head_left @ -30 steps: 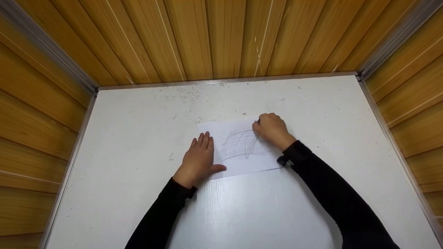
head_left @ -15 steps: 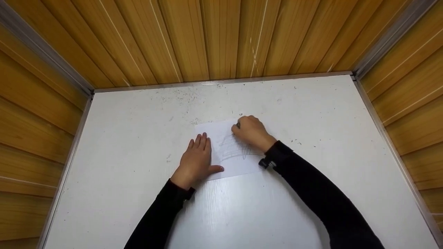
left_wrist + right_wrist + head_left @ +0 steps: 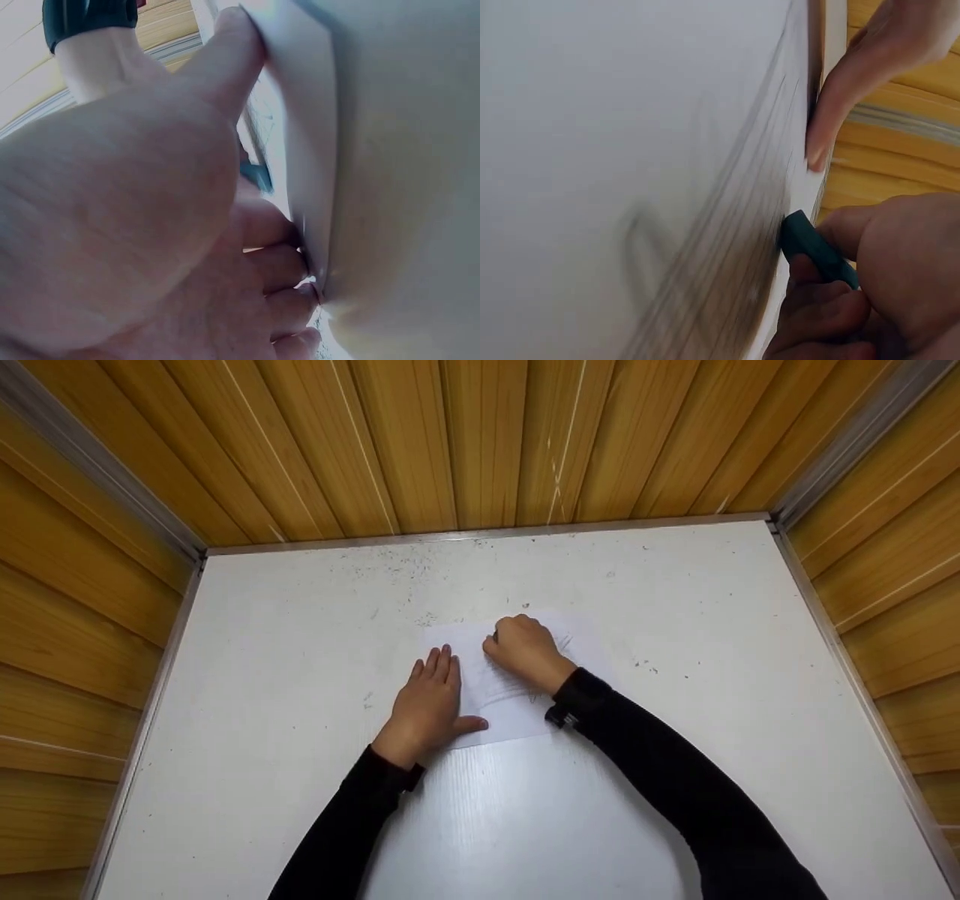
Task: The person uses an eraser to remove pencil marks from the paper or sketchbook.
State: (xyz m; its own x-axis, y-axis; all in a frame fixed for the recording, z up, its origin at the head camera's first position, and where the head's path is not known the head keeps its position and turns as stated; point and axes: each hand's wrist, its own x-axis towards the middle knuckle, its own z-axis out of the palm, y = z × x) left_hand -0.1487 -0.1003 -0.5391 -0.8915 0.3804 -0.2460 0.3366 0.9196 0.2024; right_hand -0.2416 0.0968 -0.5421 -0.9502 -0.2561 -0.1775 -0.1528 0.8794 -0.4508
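A white sheet of paper [image 3: 517,726] with grey pencil lines [image 3: 720,247] lies on the white table. My left hand [image 3: 427,705] rests flat along its left side, fingers pointing away and thumb spread onto the sheet. Over the upper middle of the paper, my right hand [image 3: 529,652] pinches a dark green eraser [image 3: 817,251] between thumb and curled fingers. In the right wrist view one end of the eraser meets the pencil-marked surface. The hand and forearm cover much of the drawing in the head view. In the left wrist view the paper edge [image 3: 319,165] runs under the thumb and fingertips.
The white table [image 3: 285,675] is scattered with small dark crumbs [image 3: 405,566], thickest at the back left of the sheet. Yellow wood-look panels [image 3: 480,442] wall in the back and both sides. Metal trim [image 3: 450,537] runs along the table's back edge.
My right hand has slid left across the paper with the eraser, from the upper right to the upper middle. The left hand has stayed in place on the sheet.
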